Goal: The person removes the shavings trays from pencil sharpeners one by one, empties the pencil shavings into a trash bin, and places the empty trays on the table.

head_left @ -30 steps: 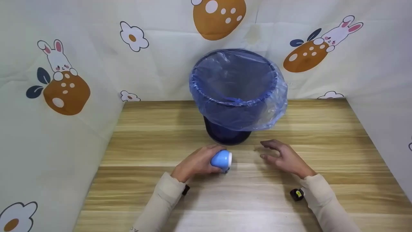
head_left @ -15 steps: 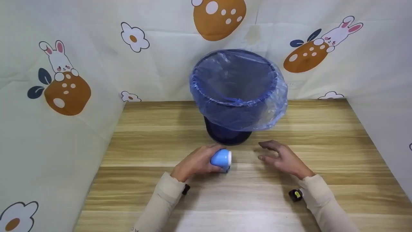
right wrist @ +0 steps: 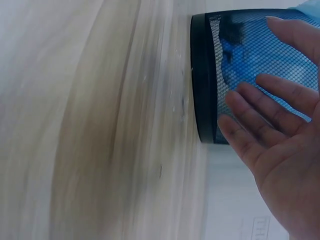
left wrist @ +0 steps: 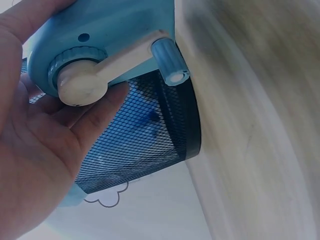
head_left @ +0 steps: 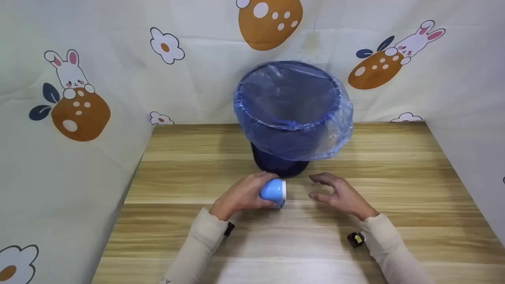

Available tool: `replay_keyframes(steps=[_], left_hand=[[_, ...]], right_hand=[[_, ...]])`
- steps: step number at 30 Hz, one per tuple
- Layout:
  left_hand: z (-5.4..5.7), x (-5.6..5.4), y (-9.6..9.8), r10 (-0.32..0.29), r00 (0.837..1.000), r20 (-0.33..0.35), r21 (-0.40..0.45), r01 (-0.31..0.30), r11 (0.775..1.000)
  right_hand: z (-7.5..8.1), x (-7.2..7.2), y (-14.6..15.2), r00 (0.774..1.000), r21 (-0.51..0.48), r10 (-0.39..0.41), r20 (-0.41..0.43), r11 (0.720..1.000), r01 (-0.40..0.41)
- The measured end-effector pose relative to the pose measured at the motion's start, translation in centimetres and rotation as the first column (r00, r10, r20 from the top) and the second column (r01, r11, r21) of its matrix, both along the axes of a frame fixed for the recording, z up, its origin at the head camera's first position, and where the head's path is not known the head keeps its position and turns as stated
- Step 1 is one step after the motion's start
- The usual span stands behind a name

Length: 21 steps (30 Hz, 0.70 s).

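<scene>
My left hand [head_left: 246,194] grips a blue hand-crank pencil sharpener [head_left: 272,190], its white end facing right in the head view. In the left wrist view the sharpener's cream crank arm [left wrist: 127,56] ends in a blue knob [left wrist: 170,61], and my fingers wrap the body behind the crank. To the right, my right hand [head_left: 341,194] hovers over the table with fingers loosely curved and apart. Nothing lies in its palm in the right wrist view. A gap separates this hand from the sharpener.
A dark mesh trash bin [head_left: 280,167] lined with a translucent blue bag [head_left: 300,144] stands just beyond both hands. The wood-grain table [head_left: 189,165] meets a cream printed cloth [head_left: 197,79] at the back and sides.
My right hand has moved left, closer to the sharpener. The left hand has shifted slightly up toward the bin, still gripping the sharpener.
</scene>
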<state>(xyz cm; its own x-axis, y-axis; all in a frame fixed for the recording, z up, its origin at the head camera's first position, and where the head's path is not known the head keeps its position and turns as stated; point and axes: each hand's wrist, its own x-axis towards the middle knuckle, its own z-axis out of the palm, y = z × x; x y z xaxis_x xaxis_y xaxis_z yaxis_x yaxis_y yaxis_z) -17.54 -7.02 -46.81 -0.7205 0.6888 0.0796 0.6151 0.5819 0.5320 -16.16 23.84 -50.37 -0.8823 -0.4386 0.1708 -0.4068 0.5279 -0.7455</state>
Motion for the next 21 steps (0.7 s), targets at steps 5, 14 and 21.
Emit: replay_keyframes(steps=[5, 14, 21], left_hand=[[0.3, 0.0, 0.1, -0.012, 1.000, -0.004, 0.013, 0.012, 1.000], [0.9, 0.0, 0.4, -0.012, 1.000, 0.005, 0.024, 0.011, 1.000], [1.4, 0.1, 0.7, -0.001, 1.000, 0.005, 0.027, 0.001, 1.000]], right_hand=[[0.1, 0.0, -0.9, 1.000, -0.013, 0.028, 0.000, 1.000, -0.028], [0.2, 0.1, -2.2, 0.998, -0.013, 0.058, -0.010, 0.998, -0.058], [0.4, 0.2, -2.9, 0.997, -0.012, 0.083, 0.003, 0.996, -0.083]])
